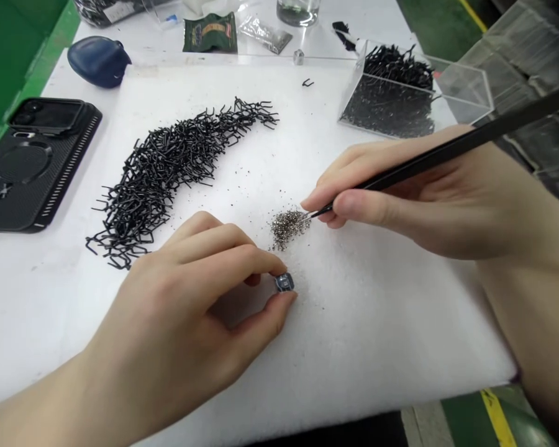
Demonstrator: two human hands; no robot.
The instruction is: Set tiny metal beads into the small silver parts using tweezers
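The left hand (200, 298) is pinching a small block (284, 282) between finger and thumb near the middle of a white pad (377, 341), while the right hand (400, 192) is gripping tweezers (428, 155), their tip meeting a heap of grains (287, 228) just beyond the block. Bent black pieces (168, 167) are sprawling across the pad, a phone (40, 167) is lying leftward, and, from where I'm standing, green floor (426, 31) is showing past the table (372, 15)

block (284, 282) — dark, pinched | tool (447, 149) — black, slanted, tip at grains (286, 230)
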